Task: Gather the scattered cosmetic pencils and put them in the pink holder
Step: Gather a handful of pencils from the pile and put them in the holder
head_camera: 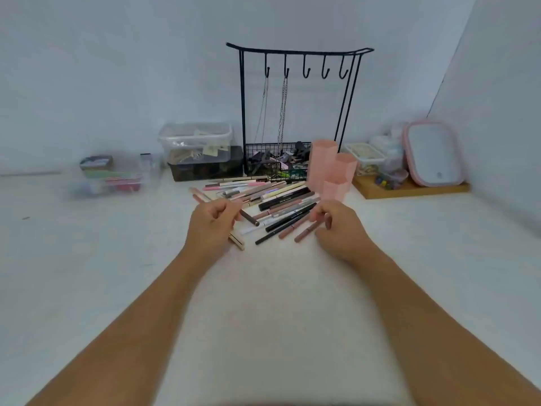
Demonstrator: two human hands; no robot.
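Several cosmetic pencils (275,197) in black, pink, beige and brown lie scattered in a heap on the white table, just in front of the black rack. The pink holder (330,168), made of three hexagonal tubes, stands upright at the heap's right end. My left hand (210,227) rests at the heap's near left edge, its fingers curled around a pinkish pencil (199,197) that sticks out up-left; a beige pencil (237,241) lies under it. My right hand (339,230) is at the heap's near right, fingertips pinching the end of a brown-pink pencil (307,230).
A black wire jewellery rack (298,112) with hooks, chains and a basket stands behind the heap. Clear boxes (195,142) sit to its left, a blurred clear organiser (111,177) farther left. A wooden tray (409,189) with jars and a pink-rimmed mirror (433,153) stands at right.
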